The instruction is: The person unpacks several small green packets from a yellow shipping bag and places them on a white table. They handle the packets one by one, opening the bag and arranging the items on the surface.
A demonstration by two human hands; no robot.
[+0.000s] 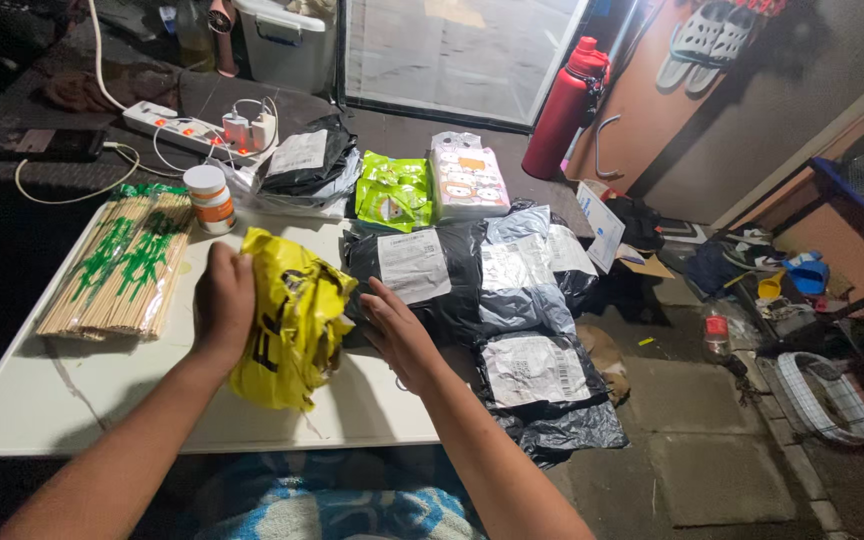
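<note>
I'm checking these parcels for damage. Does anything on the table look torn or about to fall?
The yellow mailer bag under the left hand looks crumpled and ragged. Black parcel bags beside the right hand hang past the white table edge.

Home entryway: slippers (704, 38) on wall, shoes (752, 250) on floor, folding table (102, 390).
</note>
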